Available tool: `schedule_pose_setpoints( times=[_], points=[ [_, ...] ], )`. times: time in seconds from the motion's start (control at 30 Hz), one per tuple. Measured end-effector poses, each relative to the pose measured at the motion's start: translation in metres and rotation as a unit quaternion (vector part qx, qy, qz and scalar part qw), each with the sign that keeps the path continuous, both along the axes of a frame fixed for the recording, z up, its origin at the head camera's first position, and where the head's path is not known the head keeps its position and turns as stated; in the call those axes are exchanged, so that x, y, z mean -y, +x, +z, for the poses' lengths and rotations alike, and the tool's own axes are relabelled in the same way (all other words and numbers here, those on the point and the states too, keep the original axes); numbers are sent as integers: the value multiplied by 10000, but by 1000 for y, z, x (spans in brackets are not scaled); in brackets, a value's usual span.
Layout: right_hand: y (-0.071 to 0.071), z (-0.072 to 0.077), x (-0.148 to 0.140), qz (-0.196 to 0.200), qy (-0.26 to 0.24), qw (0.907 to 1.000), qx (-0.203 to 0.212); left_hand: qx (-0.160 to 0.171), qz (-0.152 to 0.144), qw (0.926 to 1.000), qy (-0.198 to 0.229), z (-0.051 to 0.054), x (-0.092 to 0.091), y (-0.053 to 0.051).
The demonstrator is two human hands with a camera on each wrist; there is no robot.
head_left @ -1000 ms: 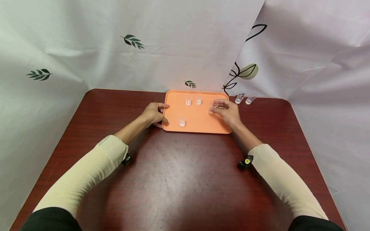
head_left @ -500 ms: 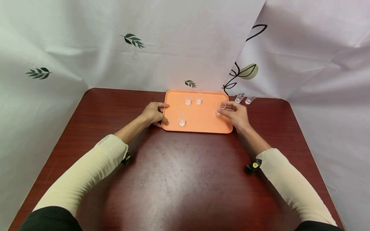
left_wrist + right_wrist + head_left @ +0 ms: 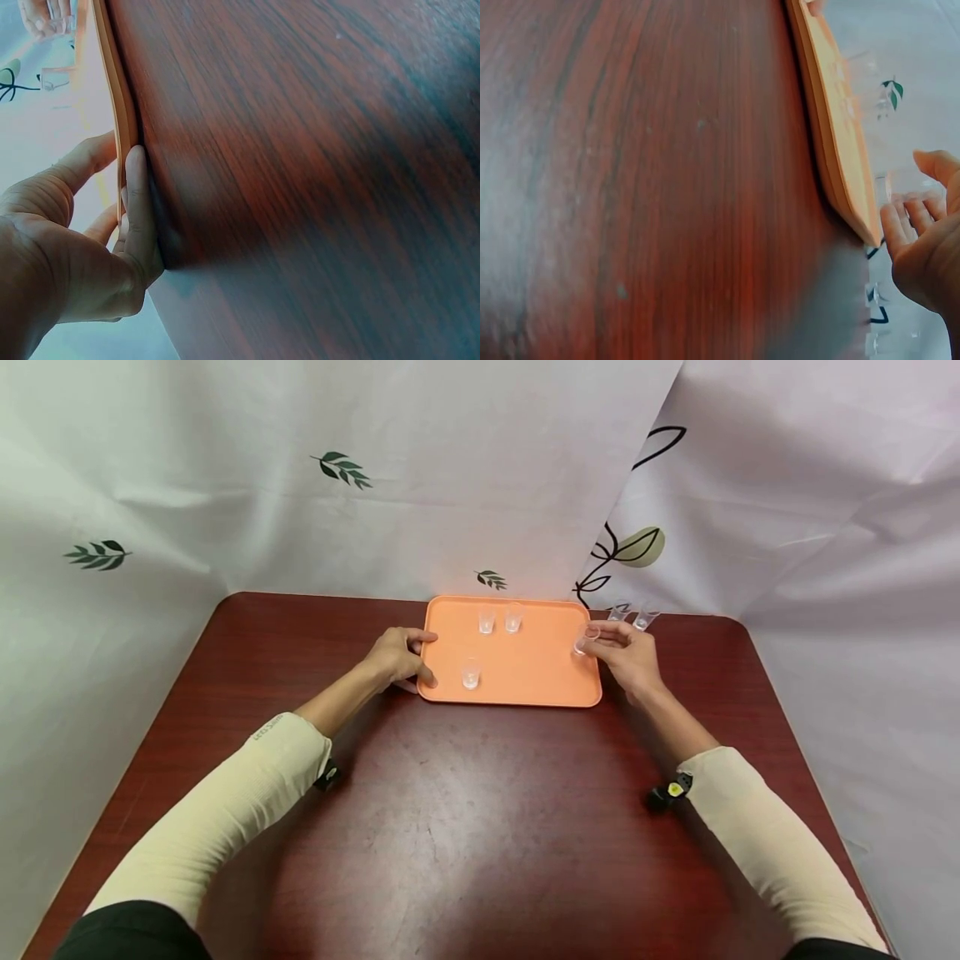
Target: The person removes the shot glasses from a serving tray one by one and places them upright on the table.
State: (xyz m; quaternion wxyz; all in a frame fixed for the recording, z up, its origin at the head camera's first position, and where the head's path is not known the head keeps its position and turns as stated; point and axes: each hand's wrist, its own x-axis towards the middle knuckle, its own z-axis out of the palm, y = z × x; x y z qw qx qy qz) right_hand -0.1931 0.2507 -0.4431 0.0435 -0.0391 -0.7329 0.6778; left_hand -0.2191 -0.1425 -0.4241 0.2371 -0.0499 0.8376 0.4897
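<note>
Head view: my left hand [image 3: 397,658] grips the orange tray [image 3: 532,685] at its left edge, thumb over the rim, presumably to stop it sliding. My right hand [image 3: 626,656] pinches a clear cup [image 3: 581,645] by the tray's right end; can't tell if its base touches. Between my hands on the tray: a near cup [image 3: 470,675] just right of the left thumb, a far cup [image 3: 487,622] and its twin [image 3: 513,620] beyond. Two more sit behind the right fingers, off the tray, maybe parked for reach.

Left wrist: one finger straight along the tray's outside, another over the rim; no cup there.

Right wrist: thumb and fingers only a cup's width apart, probably a light pinch because it's thin-walled.
</note>
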Motion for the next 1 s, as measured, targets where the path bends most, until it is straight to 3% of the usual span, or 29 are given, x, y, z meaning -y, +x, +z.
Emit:
schedule_pose_setpoints(
  times=[0.4, 1.0],
  points=[
    [1, 7, -24, -255, -229, 9993, -173, -44, -11, 10000, -23, 0, -1, 1],
    [8, 7, -75, -867, -238, 9959, 127, -16, -37, 10000, 12, 0, 0, 2]
  ],
)
